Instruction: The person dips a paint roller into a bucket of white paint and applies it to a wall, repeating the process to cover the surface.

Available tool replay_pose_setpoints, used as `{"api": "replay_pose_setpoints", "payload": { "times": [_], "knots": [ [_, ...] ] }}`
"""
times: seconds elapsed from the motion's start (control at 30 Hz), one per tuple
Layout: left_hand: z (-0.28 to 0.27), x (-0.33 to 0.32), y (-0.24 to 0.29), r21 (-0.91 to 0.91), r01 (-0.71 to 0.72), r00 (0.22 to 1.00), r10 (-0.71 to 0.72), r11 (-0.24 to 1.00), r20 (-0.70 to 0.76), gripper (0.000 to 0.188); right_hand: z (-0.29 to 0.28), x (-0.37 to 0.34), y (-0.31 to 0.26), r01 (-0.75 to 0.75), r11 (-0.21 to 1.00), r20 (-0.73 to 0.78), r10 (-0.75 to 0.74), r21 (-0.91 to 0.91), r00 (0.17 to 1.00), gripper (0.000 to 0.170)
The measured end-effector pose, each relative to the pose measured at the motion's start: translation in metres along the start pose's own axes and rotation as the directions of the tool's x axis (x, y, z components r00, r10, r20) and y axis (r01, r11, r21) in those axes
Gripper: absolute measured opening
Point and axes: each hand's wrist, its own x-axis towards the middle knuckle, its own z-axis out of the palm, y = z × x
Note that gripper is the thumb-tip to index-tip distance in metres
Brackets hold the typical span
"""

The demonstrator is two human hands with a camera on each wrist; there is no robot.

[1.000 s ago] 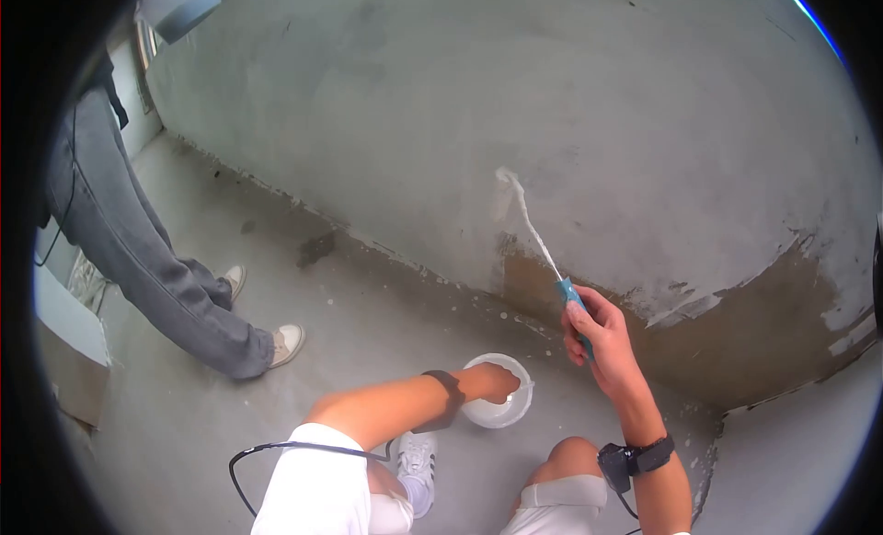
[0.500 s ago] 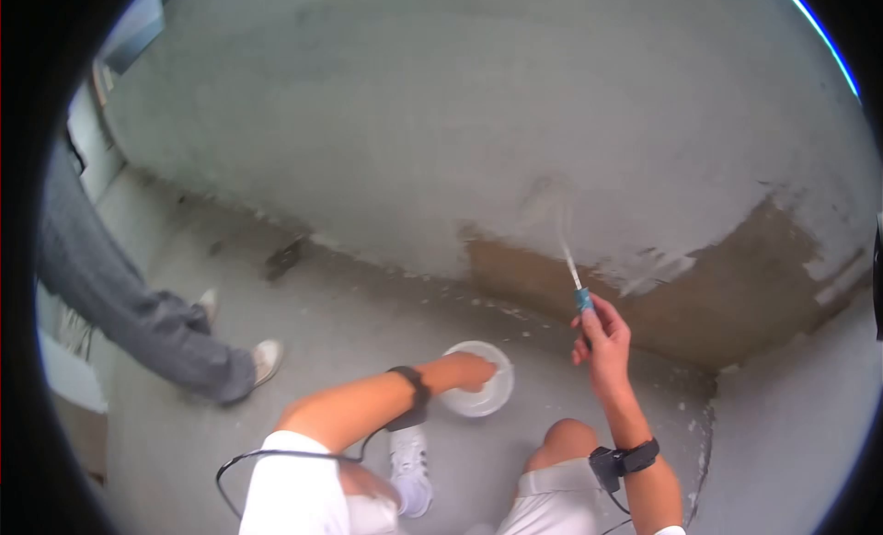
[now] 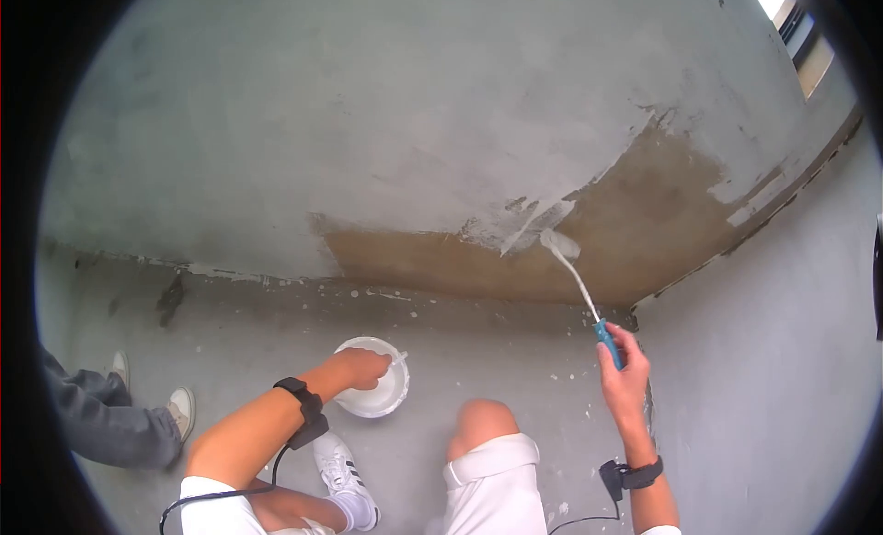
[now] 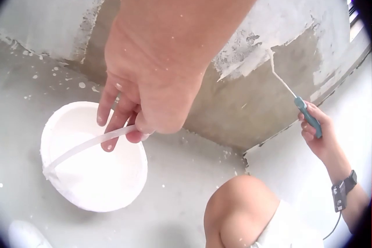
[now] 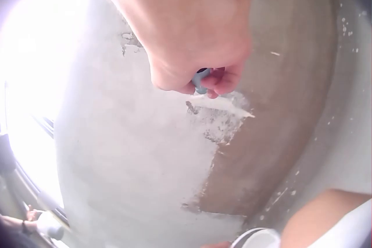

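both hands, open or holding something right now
Left hand: holding the handle of the white bucket.
Right hand: holding the blue grip of a paint roller.

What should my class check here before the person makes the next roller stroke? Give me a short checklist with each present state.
1. Right hand grips the roller's blue handle: ok.
2. Roller head is at the edge between the pale coating and the bare brown patch: ok.
3. Left hand holds the bucket handle: ok.
4. Enough white coating left in the bucket: cannot tell, white on white hides the level.
5. Floor free of splashes: not ok, pale spots lie near the wall.
6. Other person's shoes apart from the bucket: ok.
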Motion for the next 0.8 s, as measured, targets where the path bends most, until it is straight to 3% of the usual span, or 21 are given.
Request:
{"api": "replay_pose_setpoints", "payload": {
  "times": [0.17,0.3,0.43,0.67,0.8],
  "knots": [
    [0.006,-0.003,-0.007,-0.015,-0.017,1.0,0.016,1.0,-0.025,0.019,-0.042,0.024,-0.046,0.079,0.994,-0.099,-0.087,-0.079,0.991,0.038],
    [0.004,-0.003,-0.006,0.005,-0.016,0.999,0.016,1.0,-0.035,0.021,-0.066,0.048,-0.083,0.038,0.995,-0.081,-0.045,-0.09,0.996,0.039],
    [0.007,0.0,-0.009,0.011,-0.021,1.0,0.022,1.0,-0.022,0.025,-0.055,0.066,-0.075,0.106,0.992,-0.128,-0.115,-0.074,0.985,0.035],
    [0.006,-0.004,-0.014,-0.027,-0.03,0.999,0.029,0.999,-0.022,0.025,-0.032,0.067,-0.086,0.181,0.87,-0.186,-0.293,-0.458,0.938,0.028],
    [0.007,-0.002,-0.014,-0.031,-0.024,0.999,0.023,0.999,-0.031,0.024,-0.009,0.056,-0.118,0.181,0.838,-0.158,-0.3,-0.515,0.941,0.028]
  ]
}}
